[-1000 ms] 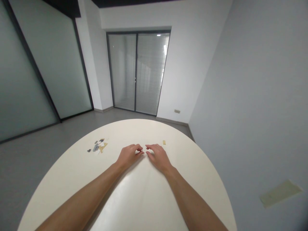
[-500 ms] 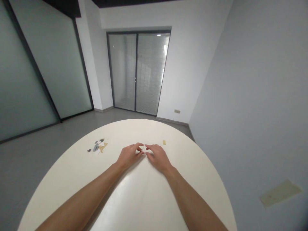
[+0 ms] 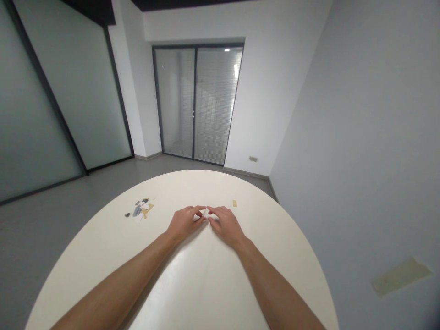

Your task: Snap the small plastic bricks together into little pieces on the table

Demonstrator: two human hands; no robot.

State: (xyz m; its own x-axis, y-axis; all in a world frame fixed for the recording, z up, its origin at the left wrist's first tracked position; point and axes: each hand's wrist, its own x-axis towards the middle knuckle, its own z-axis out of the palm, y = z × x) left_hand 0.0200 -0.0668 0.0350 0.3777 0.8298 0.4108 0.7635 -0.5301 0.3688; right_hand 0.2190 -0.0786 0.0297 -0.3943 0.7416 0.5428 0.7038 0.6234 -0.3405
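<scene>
- Head view, looking down a plain room: a frosted glass wall (image 3: 65, 87) runs along the left, and a glass double door (image 3: 197, 105) with slatted blinds behind it stands straight ahead. On the pale right wall, a beige patch (image 3: 400, 276) sits low, and a small wall plate (image 3: 253, 159) sits just above the floor near the corner.
- A round white table (image 3: 220, 275) fills the lower part of the view, its far edge reaching toward the door.
- Both forearms reach in from the near edge of the table and meet near its middle.
- The left hand (image 3: 185, 222) is curled, with its fingers (image 3: 198, 211) bent inward and the fingertips pinching.
- The right hand (image 3: 227, 225) mirrors it, its fingertips (image 3: 211, 210) coming in from the other side.
- A small white scrap (image 3: 205, 212) lies between the two sets of fingertips, apparently gripped by both; it is too small to show its exact shape.
- A loose pile of grey, white and tan bits (image 3: 139, 210) lies toward the far left edge, well apart from the hands.
- A little tan bit (image 3: 234, 203) lies nearer the far edge, just beyond the right hand.
</scene>
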